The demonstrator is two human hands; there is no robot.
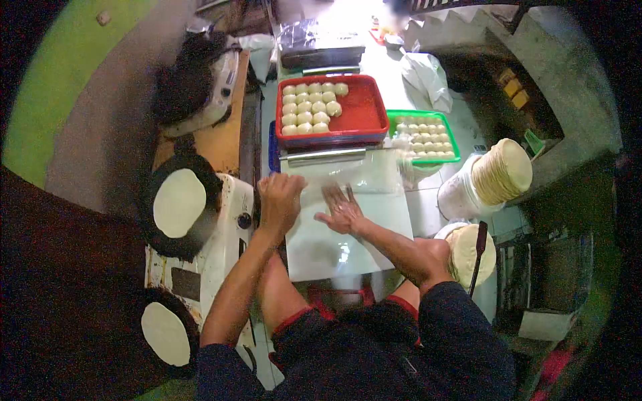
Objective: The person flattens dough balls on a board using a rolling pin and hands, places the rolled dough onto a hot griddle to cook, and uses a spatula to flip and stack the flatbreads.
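Spreading empty right hand (342,212) wide over board (311,257), curling left hand (278,200), can't tell if gripping; cup soft, likely slippery dough balls (304,107) underneath.

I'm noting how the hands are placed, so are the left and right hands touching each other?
Apart. The head view shows the white work surface between the left hand and the right hand.
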